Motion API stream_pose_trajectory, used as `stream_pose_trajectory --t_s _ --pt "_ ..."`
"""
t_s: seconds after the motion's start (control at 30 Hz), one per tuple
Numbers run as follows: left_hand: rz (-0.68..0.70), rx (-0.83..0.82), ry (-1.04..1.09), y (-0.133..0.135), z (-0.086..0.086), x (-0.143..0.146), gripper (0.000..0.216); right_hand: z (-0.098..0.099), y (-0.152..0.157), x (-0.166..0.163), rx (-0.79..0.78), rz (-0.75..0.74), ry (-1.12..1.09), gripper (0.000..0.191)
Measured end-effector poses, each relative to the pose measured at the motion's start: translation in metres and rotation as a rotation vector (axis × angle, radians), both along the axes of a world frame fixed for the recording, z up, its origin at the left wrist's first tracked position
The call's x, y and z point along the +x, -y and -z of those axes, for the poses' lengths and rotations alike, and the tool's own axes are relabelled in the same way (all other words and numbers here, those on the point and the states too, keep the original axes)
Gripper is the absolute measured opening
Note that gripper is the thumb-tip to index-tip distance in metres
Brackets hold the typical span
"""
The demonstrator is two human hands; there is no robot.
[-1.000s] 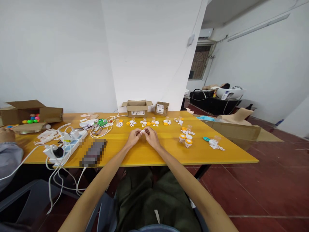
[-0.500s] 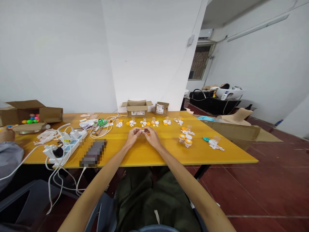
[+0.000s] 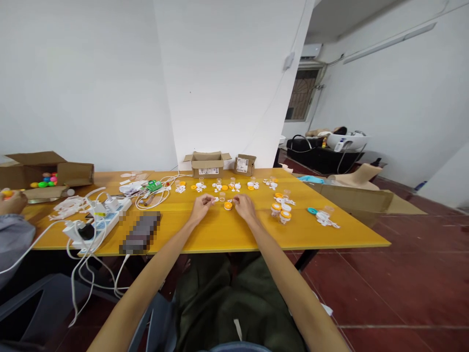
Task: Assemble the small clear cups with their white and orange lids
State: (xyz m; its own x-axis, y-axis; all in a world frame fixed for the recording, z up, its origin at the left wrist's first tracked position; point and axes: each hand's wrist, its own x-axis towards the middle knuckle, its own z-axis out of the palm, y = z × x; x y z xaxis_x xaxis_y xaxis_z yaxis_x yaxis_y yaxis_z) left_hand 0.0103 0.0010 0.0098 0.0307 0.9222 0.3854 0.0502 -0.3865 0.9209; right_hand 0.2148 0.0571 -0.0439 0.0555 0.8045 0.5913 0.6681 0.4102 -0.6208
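My left hand (image 3: 201, 208) is closed in a pinch on a small white plastic piece (image 3: 216, 199), whose exact shape is too small to read. To its right, my right hand (image 3: 245, 207) has its fingers bent together at the tips; what they hold, if anything, I cannot make out. Between the hands an orange ring-shaped part (image 3: 228, 206) with white in its middle lies on the table. Just behind it stands a small clear cup (image 3: 222, 196). Another tiny white piece (image 3: 229, 200) lies close to my right fingertips.
Sets of white pieces, orange rings and clear cups (image 3: 253, 185) line the back. Orange-lidded jars (image 3: 285, 216) and a teal ring (image 3: 312, 211) are at right. A power strip (image 3: 104, 222), phone (image 3: 142, 232) and another person's hand (image 3: 13, 202) are at left.
My hands have moved apart, the right one shifting right. The orange part and clear cup between them now show. The other person's hand at far left has moved into fuller view with something orange.
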Motion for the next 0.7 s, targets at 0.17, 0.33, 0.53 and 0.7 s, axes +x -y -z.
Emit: stream_pose_trajectory --t_s 0.17,0.33,0.53,0.7 --pt "0.009 -0.006 -0.017 -0.001 0.001 -0.001 0.011 0.003 -0.004 -0.001 -0.002 0.015 0.066 0.020" --pt "-0.002 0.015 -0.026 -0.003 0.003 -0.002 0.013 0.002 -0.003 -0.001 0.040 -0.076 0.113 0.016" --pt "-0.012 0.015 -0.045 -0.004 0.004 -0.001 0.012 -0.006 0.003 -0.004 0.019 -0.097 0.114 0.017" --pt "-0.019 0.013 -0.046 -0.006 0.008 -0.002 0.014 -0.017 0.013 -0.011 -0.018 -0.176 0.118 0.028"
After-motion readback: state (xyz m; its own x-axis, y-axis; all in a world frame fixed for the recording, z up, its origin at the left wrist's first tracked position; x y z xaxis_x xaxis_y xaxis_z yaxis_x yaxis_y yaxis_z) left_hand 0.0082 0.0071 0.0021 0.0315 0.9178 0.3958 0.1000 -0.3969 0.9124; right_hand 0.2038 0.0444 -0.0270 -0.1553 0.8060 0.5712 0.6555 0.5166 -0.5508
